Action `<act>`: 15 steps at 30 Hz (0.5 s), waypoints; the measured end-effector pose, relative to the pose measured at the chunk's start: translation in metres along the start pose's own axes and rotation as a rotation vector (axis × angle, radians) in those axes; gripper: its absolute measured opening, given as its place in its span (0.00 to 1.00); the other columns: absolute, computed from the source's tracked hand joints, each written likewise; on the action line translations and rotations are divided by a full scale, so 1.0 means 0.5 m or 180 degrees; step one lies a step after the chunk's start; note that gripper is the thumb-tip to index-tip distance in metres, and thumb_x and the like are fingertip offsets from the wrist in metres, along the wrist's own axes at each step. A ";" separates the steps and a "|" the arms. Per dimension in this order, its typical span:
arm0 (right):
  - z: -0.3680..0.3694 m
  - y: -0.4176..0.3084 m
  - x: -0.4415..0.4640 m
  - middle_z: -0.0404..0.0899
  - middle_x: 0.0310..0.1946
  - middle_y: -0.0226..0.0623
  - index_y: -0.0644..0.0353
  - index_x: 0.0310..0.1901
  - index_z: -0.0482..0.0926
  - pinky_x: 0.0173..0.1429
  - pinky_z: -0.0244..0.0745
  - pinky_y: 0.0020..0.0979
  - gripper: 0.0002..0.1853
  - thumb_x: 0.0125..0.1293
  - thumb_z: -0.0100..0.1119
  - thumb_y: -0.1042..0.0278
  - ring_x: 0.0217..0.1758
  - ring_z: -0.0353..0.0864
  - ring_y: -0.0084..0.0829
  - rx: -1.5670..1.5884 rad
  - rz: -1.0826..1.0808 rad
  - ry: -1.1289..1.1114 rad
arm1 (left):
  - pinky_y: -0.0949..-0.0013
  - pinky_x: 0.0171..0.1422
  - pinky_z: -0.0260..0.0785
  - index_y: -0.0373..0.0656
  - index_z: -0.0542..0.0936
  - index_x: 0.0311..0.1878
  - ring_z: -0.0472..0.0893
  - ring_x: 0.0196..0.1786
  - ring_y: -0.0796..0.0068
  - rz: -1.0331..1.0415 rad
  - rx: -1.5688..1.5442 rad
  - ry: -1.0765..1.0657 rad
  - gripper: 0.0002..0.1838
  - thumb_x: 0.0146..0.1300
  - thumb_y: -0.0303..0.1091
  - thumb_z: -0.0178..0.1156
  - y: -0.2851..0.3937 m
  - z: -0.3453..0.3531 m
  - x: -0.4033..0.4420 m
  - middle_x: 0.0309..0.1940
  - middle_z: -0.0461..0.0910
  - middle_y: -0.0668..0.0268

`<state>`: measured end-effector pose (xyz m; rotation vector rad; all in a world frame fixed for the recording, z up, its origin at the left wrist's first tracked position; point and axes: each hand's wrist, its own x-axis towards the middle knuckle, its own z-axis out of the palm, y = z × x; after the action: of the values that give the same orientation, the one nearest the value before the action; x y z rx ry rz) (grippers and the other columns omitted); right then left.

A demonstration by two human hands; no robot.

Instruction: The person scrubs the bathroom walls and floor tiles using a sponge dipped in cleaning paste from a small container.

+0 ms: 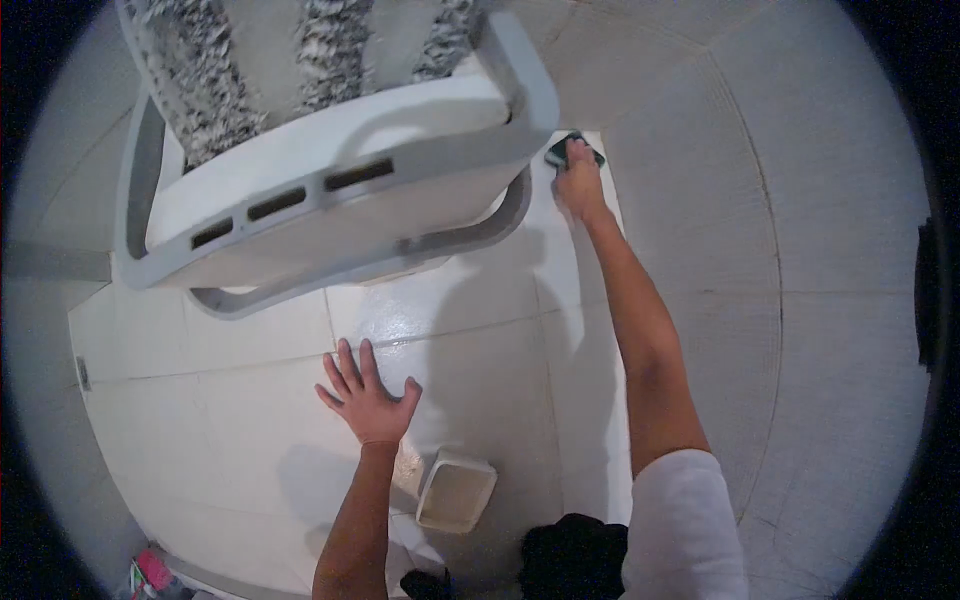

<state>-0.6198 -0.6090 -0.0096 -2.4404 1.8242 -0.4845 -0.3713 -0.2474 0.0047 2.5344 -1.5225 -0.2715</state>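
Note:
My left hand (372, 398) rests on the pale tiled floor (240, 410) with its fingers spread wide, holding nothing. At the far end of my outstretched right arm, my right hand (580, 185) presses a dark green scrubbing pad (562, 152) to the floor, close to where it meets the wall. The fingers lie over the pad and hide part of it. Near my left wrist stands a small square white tub (458, 492) with cloudy, beige-looking contents.
A bulky white and grey plastic piece (350, 200) with slots, topped by a shaggy striped mat (335, 50), stands left of my right hand. The tiled wall (700, 220) runs along my right. A pink item (153, 568) lies at lower left; a small grate (83, 373) is at the left edge.

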 end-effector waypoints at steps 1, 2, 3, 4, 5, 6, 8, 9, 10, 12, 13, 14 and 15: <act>0.004 -0.011 -0.062 0.66 0.58 0.57 0.72 0.56 0.67 0.67 0.59 0.46 0.26 0.51 0.47 0.81 0.63 0.63 0.54 0.0034 -0.0456 0.0114 | 0.31 0.68 0.31 0.52 0.61 0.69 0.44 0.75 0.50 0.0043 -0.0026 0.0028 0.45 0.44 0.52 0.60 -0.003 0.003 -0.002 0.73 0.49 0.60; -0.021 -0.020 -0.145 0.61 0.63 0.57 0.71 0.60 0.65 0.71 0.54 0.45 0.31 0.48 0.48 0.85 0.68 0.59 0.53 0.0250 -0.0737 -0.0121 | 0.31 0.68 0.31 0.52 0.61 0.69 0.44 0.75 0.50 0.0081 -0.0072 0.0066 0.45 0.44 0.52 0.60 -0.002 0.005 -0.002 0.73 0.48 0.60; -0.053 -0.022 -0.231 0.59 0.65 0.56 0.69 0.62 0.62 0.74 0.48 0.43 0.35 0.47 0.49 0.86 0.71 0.54 0.52 0.0295 -0.0810 -0.0598 | 0.30 0.68 0.31 0.52 0.61 0.69 0.43 0.75 0.50 0.0072 -0.0065 0.0080 0.45 0.44 0.53 0.60 0.000 0.003 -0.001 0.73 0.48 0.60; -0.087 -0.026 -0.335 0.56 0.68 0.54 0.67 0.64 0.61 0.76 0.45 0.43 0.37 0.46 0.50 0.86 0.73 0.51 0.51 0.0493 -0.0593 -0.0907 | 0.30 0.68 0.31 0.52 0.61 0.69 0.43 0.75 0.50 0.0050 -0.0094 0.0077 0.45 0.44 0.53 0.60 0.001 0.000 -0.001 0.73 0.48 0.60; -0.147 -0.045 -0.421 0.53 0.69 0.52 0.65 0.65 0.59 0.76 0.44 0.43 0.39 0.46 0.50 0.86 0.74 0.48 0.50 0.0447 -0.0479 -0.1297 | 0.30 0.68 0.32 0.52 0.61 0.68 0.44 0.75 0.50 0.0035 -0.0061 0.0035 0.45 0.44 0.53 0.60 0.001 -0.003 0.000 0.73 0.49 0.60; -0.188 -0.062 -0.490 0.52 0.70 0.52 0.65 0.66 0.58 0.76 0.45 0.45 0.40 0.45 0.50 0.86 0.74 0.49 0.51 0.0484 -0.0267 -0.1536 | 0.30 0.68 0.32 0.53 0.61 0.68 0.44 0.75 0.50 0.0009 -0.0033 0.0008 0.45 0.44 0.53 0.60 0.003 -0.003 0.002 0.73 0.49 0.60; -0.201 -0.066 -0.510 0.53 0.69 0.52 0.65 0.67 0.57 0.75 0.45 0.46 0.40 0.46 0.49 0.86 0.73 0.49 0.52 0.0482 -0.0308 -0.1636 | 0.30 0.68 0.32 0.53 0.61 0.68 0.44 0.75 0.50 -0.0001 -0.0061 0.0048 0.45 0.44 0.53 0.60 0.005 -0.002 0.003 0.73 0.49 0.60; -0.181 -0.049 -0.467 0.53 0.69 0.52 0.66 0.67 0.57 0.75 0.45 0.46 0.40 0.46 0.50 0.85 0.73 0.49 0.52 0.0409 -0.0474 -0.1520 | 0.30 0.68 0.33 0.53 0.61 0.68 0.44 0.75 0.50 0.0028 -0.0038 0.0052 0.45 0.44 0.52 0.60 0.004 -0.005 -0.001 0.72 0.50 0.60; -0.150 -0.030 -0.414 0.54 0.69 0.52 0.66 0.67 0.56 0.75 0.45 0.46 0.39 0.47 0.50 0.84 0.73 0.50 0.52 0.0345 -0.0630 -0.1400 | 0.30 0.68 0.33 0.53 0.61 0.68 0.44 0.75 0.50 0.0040 -0.0008 0.0015 0.45 0.44 0.52 0.60 0.002 -0.005 -0.007 0.72 0.50 0.60; -0.059 0.002 -0.238 0.59 0.65 0.55 0.69 0.64 0.61 0.74 0.48 0.43 0.33 0.51 0.48 0.82 0.71 0.53 0.52 0.0379 -0.0888 -0.0576 | 0.30 0.68 0.32 0.52 0.61 0.68 0.44 0.75 0.50 0.0060 -0.0030 0.0094 0.45 0.44 0.52 0.61 0.003 -0.001 -0.004 0.72 0.49 0.60; -0.061 -0.030 -0.144 0.60 0.64 0.57 0.71 0.62 0.61 0.73 0.50 0.44 0.31 0.52 0.49 0.80 0.70 0.55 0.53 0.0147 -0.0672 -0.0697 | 0.30 0.68 0.32 0.52 0.61 0.68 0.44 0.75 0.50 0.0064 0.0009 0.0127 0.45 0.44 0.52 0.61 0.005 0.002 -0.003 0.72 0.49 0.60; -0.038 -0.036 -0.076 0.60 0.64 0.57 0.70 0.62 0.63 0.72 0.51 0.43 0.30 0.53 0.49 0.78 0.69 0.56 0.54 0.0191 -0.0583 -0.0726 | 0.30 0.68 0.32 0.52 0.61 0.68 0.43 0.75 0.50 0.0034 -0.0015 0.0118 0.45 0.44 0.52 0.61 0.007 0.002 -0.004 0.72 0.49 0.60; -0.004 -0.045 -0.057 0.61 0.64 0.56 0.69 0.61 0.63 0.71 0.53 0.44 0.29 0.53 0.48 0.79 0.68 0.58 0.53 0.0162 -0.0640 -0.0556 | 0.30 0.68 0.32 0.52 0.61 0.68 0.43 0.75 0.51 0.0019 -0.0034 0.0094 0.45 0.44 0.52 0.61 0.008 -0.001 -0.006 0.73 0.49 0.61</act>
<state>-0.6064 -0.5752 -0.0087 -2.5536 1.4923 -0.3119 -0.3761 -0.2464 0.0064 2.5141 -1.5135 -0.2395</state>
